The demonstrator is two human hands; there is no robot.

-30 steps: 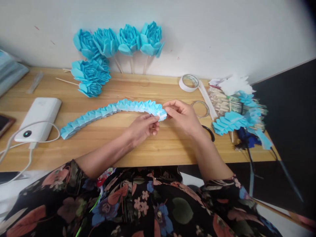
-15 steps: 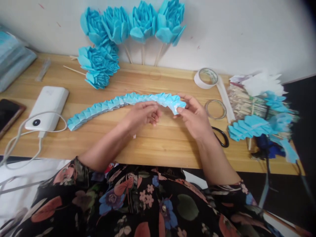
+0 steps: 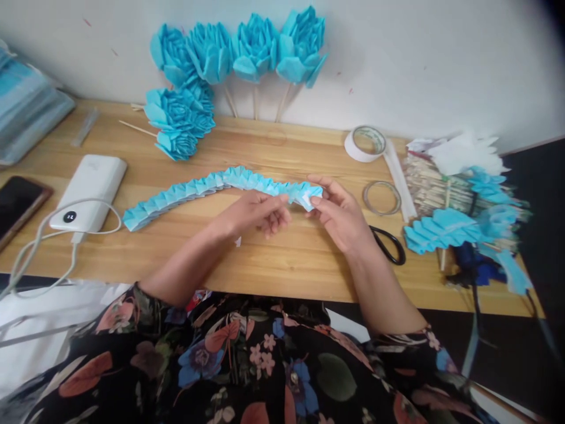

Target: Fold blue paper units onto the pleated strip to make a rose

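A long strip of pleated light-blue paper (image 3: 194,187) arches across the table. My right hand (image 3: 342,215) pinches its right end between thumb and fingers, where a small white patch shows. My left hand (image 3: 256,213) is just below the strip's middle-right part. Its fingers are curled in and its thumb points along the strip's lower edge; whether anything is held in it is hidden. Under the left hand lies a tiny white scrap (image 3: 238,241).
Blue paper flowers (image 3: 256,50) on sticks lean by the wall. Tape rolls (image 3: 364,144), black-handled scissors (image 3: 392,250), and a pile of sticks with another pleated blue piece (image 3: 441,229) lie right. A white power bank (image 3: 88,188), its cable and a phone (image 3: 20,203) lie left.
The strip's right end has moved slightly left and down with my right hand. My left hand has shifted a little down, its thumb now straighter. The view has tilted slightly.
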